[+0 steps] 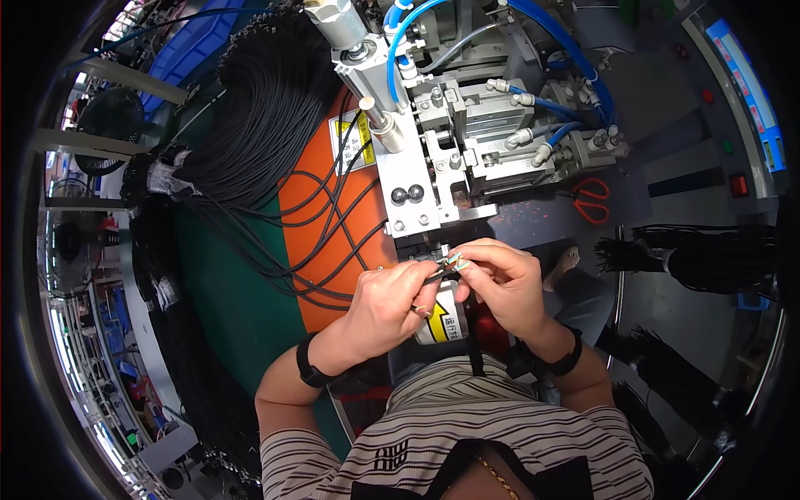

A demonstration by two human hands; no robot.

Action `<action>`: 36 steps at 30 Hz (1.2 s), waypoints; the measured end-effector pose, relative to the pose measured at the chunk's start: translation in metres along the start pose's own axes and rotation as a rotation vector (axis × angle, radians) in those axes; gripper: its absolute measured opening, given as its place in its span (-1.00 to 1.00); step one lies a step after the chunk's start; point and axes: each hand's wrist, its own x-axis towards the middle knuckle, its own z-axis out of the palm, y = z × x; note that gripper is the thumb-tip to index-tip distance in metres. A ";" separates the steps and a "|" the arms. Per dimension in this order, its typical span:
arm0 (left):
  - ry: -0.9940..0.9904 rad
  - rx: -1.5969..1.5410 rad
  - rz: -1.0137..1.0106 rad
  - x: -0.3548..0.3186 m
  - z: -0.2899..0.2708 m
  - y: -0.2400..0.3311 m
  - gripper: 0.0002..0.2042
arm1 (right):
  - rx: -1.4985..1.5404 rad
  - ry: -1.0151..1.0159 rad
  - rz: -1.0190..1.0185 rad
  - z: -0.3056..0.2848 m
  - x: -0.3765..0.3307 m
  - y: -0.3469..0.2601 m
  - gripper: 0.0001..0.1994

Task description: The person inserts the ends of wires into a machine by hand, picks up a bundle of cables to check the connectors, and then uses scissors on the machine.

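Note:
My left hand [390, 298] is closed on the end of a black cable, and other black cables [327, 196] run across the bench from the left. Thin light-coloured wires [454, 262] fan out of the cable end between my two hands. At these wires the thumb and fingers of my right hand [506, 279] are pinched together. Both hands meet just in front of a metal pneumatic machine [414, 179]. Below them is a white part with a yellow arrow label [442, 323]. My fingers hide part of the cable end.
A large bundle of black cables [258, 108] lies at the left on a green and orange mat [232, 300]. Red-handled scissors [592, 202] rest right of the machine. Blue air hoses [567, 25] arch over it. More cable bundles [700, 258] hang at the right, below a screen [746, 92].

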 end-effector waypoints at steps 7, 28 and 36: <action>0.009 -0.138 -0.081 0.002 0.000 -0.002 -0.80 | -0.047 -0.010 -0.038 0.001 0.003 -0.003 -0.81; -0.002 0.288 0.124 0.003 0.001 0.009 -0.77 | 0.411 0.061 0.333 0.004 0.001 0.004 -0.89; 0.016 0.344 0.139 0.003 0.001 0.005 -0.76 | -0.397 -0.075 -0.210 -0.003 0.011 -0.016 -0.92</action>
